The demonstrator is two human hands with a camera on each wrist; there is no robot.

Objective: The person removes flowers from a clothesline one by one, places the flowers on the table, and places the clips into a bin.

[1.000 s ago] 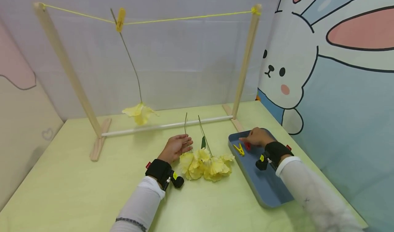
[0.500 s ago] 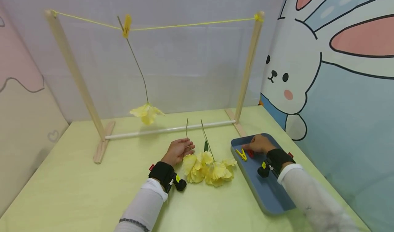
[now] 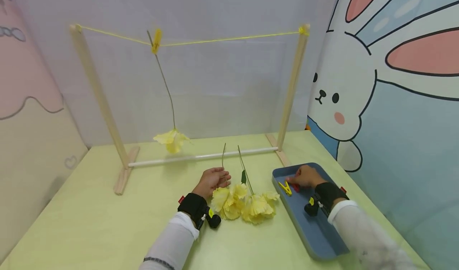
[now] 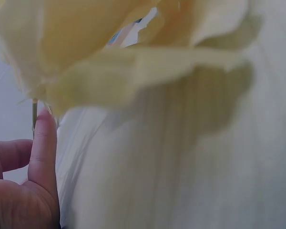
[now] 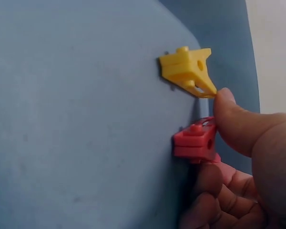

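Two yellow artificial flowers (image 3: 224, 200) (image 3: 256, 208) lie on the green table with their stems pointing away from me. My left hand (image 3: 211, 181) rests on the left flower's stem (image 3: 224, 158). In the left wrist view that stem (image 4: 34, 114) sits between thumb and forefinger (image 4: 43, 148), under blurred petals (image 4: 133, 57). My right hand (image 3: 305, 176) is inside the blue tray (image 3: 315, 234) and pinches a red clothespin (image 3: 295, 187) (image 5: 195, 140) with the thumb (image 5: 238, 124) on top. A yellow clothespin (image 3: 285, 188) (image 5: 188, 69) lies just beside it on the tray floor (image 5: 86, 119).
A wooden drying rack (image 3: 292, 87) stands at the back of the table with a yellow string (image 3: 229, 38) across its top. A yellow clothespin (image 3: 156, 41) on the string holds a third flower (image 3: 172, 138) hanging head down. A rabbit-patterned wall (image 3: 376, 102) closes the right side.
The head view has shifted, so everything sits lower and further right. Both hands stay where they were, the left at the stem and the right at the red clothespin.
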